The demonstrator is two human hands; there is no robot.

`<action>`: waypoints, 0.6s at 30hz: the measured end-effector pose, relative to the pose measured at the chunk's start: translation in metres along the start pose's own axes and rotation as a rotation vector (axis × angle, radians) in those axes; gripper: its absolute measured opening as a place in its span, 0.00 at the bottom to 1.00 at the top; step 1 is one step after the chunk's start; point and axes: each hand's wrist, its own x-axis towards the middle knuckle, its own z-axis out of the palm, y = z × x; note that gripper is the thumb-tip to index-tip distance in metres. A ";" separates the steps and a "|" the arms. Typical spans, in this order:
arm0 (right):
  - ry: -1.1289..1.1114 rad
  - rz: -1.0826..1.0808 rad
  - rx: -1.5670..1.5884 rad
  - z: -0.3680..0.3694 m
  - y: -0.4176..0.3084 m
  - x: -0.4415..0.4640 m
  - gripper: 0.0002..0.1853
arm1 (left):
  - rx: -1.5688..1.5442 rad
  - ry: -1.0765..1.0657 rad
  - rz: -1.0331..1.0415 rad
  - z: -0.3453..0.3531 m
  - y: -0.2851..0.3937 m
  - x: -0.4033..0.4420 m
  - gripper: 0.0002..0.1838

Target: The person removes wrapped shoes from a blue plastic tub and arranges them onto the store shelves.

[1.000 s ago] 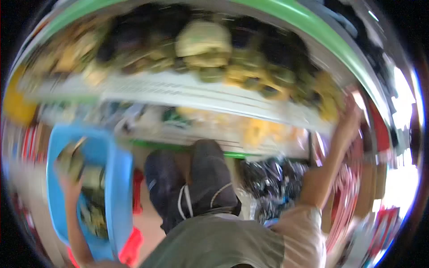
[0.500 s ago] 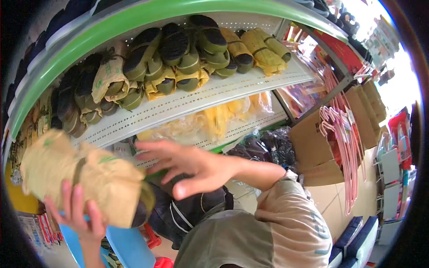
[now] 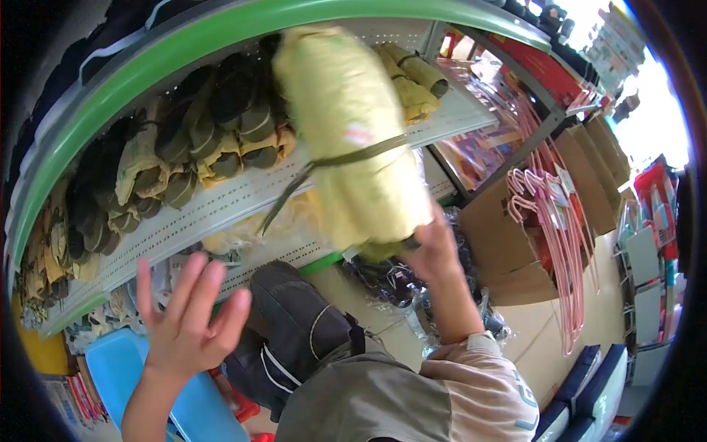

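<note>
My right hand (image 3: 434, 247) grips the lower end of a paper-wrapped shoe bundle (image 3: 350, 110), which is raised in front of the upper shelf (image 3: 468, 110). Its yellowish paper is bound round the middle with a dark green strap whose loose end hangs to the left. A dark green bit shows at the bottom of the paper. The lifted bundle hides part of the shelf. Fingers spread, my left hand (image 3: 193, 320) is empty above a blue plastic tub (image 3: 118, 361). Along the shelf stand dark-soled green shoes (image 3: 236, 96), several partly wrapped in similar paper.
Yellow plastic-wrapped items (image 3: 276, 221) lie on the lower shelf. To the right are a cardboard box (image 3: 493, 243) and pink hangers (image 3: 563, 243). Dark plastic-bagged goods (image 3: 379, 280) lie on the floor. A green shelf edge (image 3: 221, 22) curves overhead.
The shoe bundle has gone from my left hand at lower left to my right hand, up in front of the shelf. My left hand has let go and opened. The view has shifted slightly.
</note>
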 end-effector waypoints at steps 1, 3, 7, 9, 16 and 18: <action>0.033 -0.133 -0.052 -0.023 -0.009 0.011 0.50 | -0.004 -0.008 -0.003 0.001 -0.005 -0.011 0.26; 0.144 -0.197 -0.240 -0.063 -0.045 0.035 0.45 | 0.000 -0.089 -0.056 0.002 -0.018 -0.035 0.30; 0.219 -0.347 -0.364 -0.148 -0.100 0.103 0.35 | 0.035 -0.244 -0.227 -0.003 -0.035 -0.060 0.33; 0.249 -0.351 -0.547 -0.192 -0.127 0.141 0.31 | 0.038 -0.297 -0.292 -0.005 -0.038 -0.066 0.34; 0.340 -0.321 -0.472 -0.269 -0.146 0.256 0.20 | 0.046 -0.408 -0.460 0.005 -0.029 -0.088 0.29; 0.332 -0.330 -0.457 -0.285 -0.141 0.279 0.15 | 0.066 -0.458 -0.527 0.005 -0.025 -0.095 0.28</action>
